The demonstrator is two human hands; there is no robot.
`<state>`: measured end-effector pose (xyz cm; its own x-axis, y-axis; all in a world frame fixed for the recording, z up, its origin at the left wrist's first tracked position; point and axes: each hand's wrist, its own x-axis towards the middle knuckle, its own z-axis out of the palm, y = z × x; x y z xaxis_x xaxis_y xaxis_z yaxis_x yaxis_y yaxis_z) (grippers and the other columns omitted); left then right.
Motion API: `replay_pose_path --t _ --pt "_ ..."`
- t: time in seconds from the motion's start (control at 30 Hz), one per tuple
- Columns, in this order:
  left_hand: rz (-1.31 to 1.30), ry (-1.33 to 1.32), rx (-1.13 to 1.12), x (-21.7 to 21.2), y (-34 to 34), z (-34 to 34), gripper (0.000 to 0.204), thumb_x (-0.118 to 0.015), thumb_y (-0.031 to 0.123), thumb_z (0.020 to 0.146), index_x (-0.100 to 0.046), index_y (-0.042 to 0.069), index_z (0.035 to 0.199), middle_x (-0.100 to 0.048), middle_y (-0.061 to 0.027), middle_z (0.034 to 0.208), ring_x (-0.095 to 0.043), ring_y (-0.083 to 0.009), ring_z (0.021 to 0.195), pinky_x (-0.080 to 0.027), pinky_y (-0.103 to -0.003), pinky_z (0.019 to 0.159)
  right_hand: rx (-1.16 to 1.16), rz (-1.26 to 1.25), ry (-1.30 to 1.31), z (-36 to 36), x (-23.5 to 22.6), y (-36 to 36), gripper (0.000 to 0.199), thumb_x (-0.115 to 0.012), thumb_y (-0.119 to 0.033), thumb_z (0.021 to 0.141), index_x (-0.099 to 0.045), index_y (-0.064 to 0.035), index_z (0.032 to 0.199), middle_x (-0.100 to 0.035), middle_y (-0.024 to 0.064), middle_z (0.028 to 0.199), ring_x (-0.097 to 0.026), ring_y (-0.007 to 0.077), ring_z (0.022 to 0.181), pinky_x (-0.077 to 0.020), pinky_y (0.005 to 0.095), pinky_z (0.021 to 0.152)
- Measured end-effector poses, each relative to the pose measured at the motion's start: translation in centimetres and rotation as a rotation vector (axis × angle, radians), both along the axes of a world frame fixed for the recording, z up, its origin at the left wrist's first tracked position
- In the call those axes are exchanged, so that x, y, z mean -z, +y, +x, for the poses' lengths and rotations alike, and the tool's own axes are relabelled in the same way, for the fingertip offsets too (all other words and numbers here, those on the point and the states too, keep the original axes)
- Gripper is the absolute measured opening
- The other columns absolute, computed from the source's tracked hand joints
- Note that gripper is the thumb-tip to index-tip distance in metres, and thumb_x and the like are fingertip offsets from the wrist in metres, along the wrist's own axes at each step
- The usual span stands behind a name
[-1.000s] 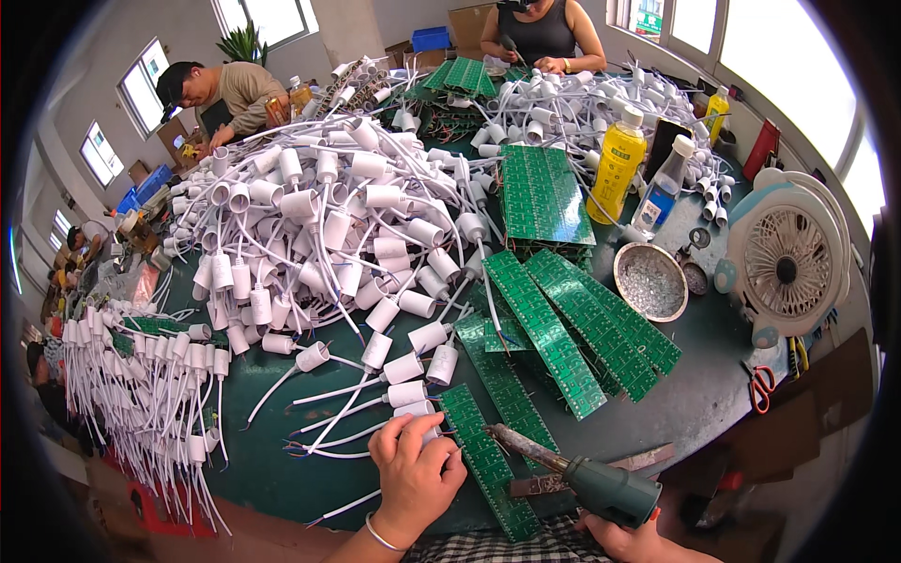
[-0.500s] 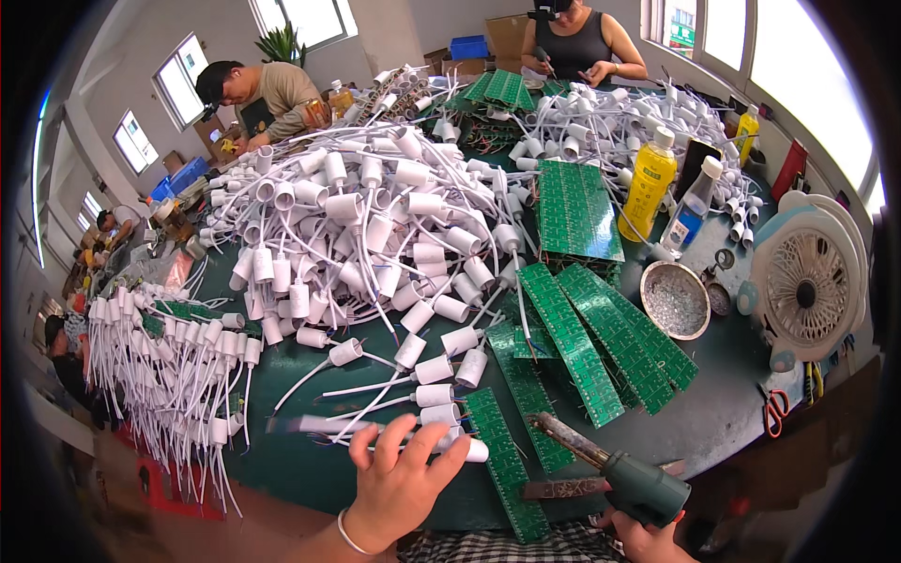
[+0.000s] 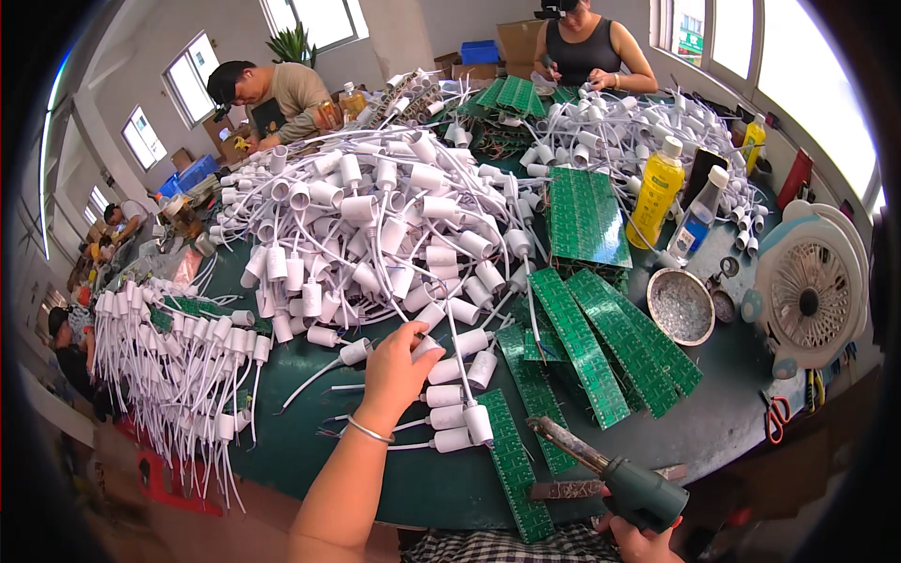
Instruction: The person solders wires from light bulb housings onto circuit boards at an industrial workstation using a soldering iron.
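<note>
My left hand (image 3: 394,377) reaches forward to the near edge of the big pile of white lamp sockets, its thumb and fingers closed around one lamp socket (image 3: 427,348). Low on the right, my right hand (image 3: 638,542) grips the dark green handle of a soldering gun (image 3: 640,490), whose worn metal tip points up and left. Between my hands lies a narrow green circuit board strip (image 3: 514,469). At its far end a corded socket (image 3: 478,425) rests, beside a short row of sockets (image 3: 445,418) with their cords pointing left.
More circuit boards (image 3: 580,347) fan out ahead on the right. Beyond them stand a bowl of clear bits (image 3: 680,308), a yellow bottle (image 3: 655,192) and a fan (image 3: 809,291). Red-handled scissors (image 3: 777,418) lie at the right edge. Corded sockets (image 3: 183,366) overhang the left edge. Co-workers sit across the table.
My left hand has moved forward from above the near row of sockets, where its fingers were spread, and closed on a socket at the pile. My right hand still holds the soldering gun.
</note>
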<state>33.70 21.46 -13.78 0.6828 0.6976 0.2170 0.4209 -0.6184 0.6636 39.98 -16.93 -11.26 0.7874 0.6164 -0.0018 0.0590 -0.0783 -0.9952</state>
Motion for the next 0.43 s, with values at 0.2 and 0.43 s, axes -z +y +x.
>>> replay_pose_path --t 0.2,0.43 --pt "0.581 -0.182 0.209 -7.0 -7.3 -4.3 0.021 -0.07 0.006 0.074 -0.063 0.011 0.093 -0.053 -0.008 0.095 -0.053 -0.0271 0.081 -0.043 -0.037 0.069 0.079 -0.025 -0.018 0.0 0.4 -0.1 0.026 -0.066 -0.001 0.081 -0.062 0.0011 0.107 -0.064 0.0062 0.089 -0.06 0.0152 0.075 -0.0489 0.029 0.067" --pt "0.451 0.109 0.173 -1.4 -13.3 -6.6 0.027 -0.074 0.016 0.068 -0.063 0.016 0.093 -0.049 -0.0041 0.112 -0.042 -0.0228 0.111 -0.032 -0.041 0.085 -0.236 -0.212 0.056 1.1 1.5 -1.1 0.054 -0.064 -0.013 0.079 -0.049 -0.0092 0.131 -0.061 0.0156 0.117 -0.067 0.0242 0.086 -0.0531 0.0342 0.077"
